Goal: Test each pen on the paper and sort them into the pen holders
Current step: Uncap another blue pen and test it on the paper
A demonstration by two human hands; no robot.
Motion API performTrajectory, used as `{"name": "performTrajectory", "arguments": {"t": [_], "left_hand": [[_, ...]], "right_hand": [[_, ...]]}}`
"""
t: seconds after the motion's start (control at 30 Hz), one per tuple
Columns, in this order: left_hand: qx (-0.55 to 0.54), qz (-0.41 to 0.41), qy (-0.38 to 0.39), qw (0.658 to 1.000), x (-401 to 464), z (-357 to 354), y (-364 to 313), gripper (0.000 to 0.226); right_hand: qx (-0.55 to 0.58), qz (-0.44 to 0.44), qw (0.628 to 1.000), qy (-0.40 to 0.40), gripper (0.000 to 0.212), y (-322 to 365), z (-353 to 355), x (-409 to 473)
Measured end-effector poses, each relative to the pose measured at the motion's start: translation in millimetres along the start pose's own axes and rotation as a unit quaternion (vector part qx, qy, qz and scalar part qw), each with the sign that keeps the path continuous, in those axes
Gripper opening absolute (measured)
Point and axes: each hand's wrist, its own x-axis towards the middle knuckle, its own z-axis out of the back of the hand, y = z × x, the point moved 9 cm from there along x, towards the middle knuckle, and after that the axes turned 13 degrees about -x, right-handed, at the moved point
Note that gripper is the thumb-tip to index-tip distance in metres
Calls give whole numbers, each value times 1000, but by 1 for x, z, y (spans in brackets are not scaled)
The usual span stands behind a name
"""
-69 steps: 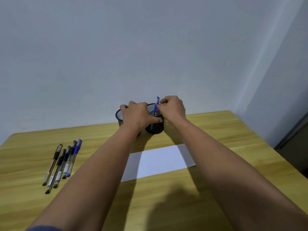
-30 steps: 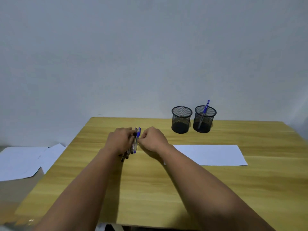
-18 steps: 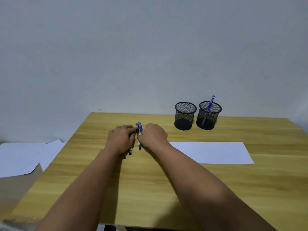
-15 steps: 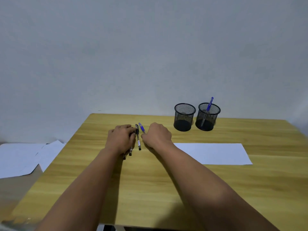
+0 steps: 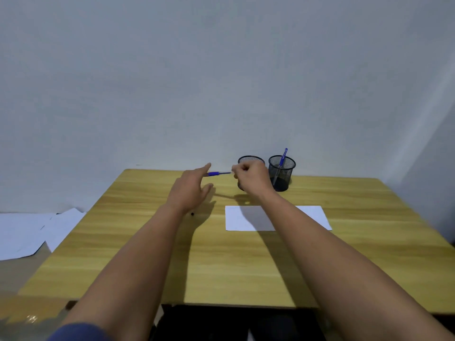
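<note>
Blue-gripped and lying level in the air, a pen [image 5: 218, 173] is hanging above the far part of the wooden bench [image 5: 221, 262], between the two hands. The right hand [image 5: 251, 177] is pinching its right end, fingers curled closed around it. The left hand [image 5: 190, 190] is spreading loose beside the pen's other end, fingers extended and holding nothing; whether a fingertip is touching the pen cannot be told through the blur. Under the left hand a small dark tip [image 5: 192, 213] is peeking out on the bench, probably the end of another pen, though the rest is hidden by the wrist.

Behind the right hand, two black mesh pen holders are standing side by side near the wall. The left holder [image 5: 251, 159] is mostly covered by the right hand, only its rim showing. The right holder [image 5: 282, 172] is carrying one blue pen [image 5: 283, 161] leaning upright, its cap sticking above the rim.

Nearer the person, a white sheet of paper [image 5: 312, 216] is lying flat on the bench, partly crossed by the right forearm. Off the bench's left edge, loose white sheets [image 5: 27, 235] are lying on a lower surface. A dark blue sleeve [image 5: 76, 332] is showing at the bottom left.
</note>
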Motion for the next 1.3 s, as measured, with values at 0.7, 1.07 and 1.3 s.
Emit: {"name": "performTrajectory", "arguments": {"t": [0.7, 1.07, 1.3], "left_hand": [[-164, -4, 85, 983, -15, -55, -102, 41], [174, 11, 4, 985, -33, -40, -12, 31], [265, 91, 86, 956, -11, -69, 17, 40]], "right_hand": [[225, -185, 954, -71, 39, -41, 35, -21], [269, -198, 930, -153, 34, -108, 100, -4], [220, -120, 966, -55, 28, -117, 37, -26]]}}
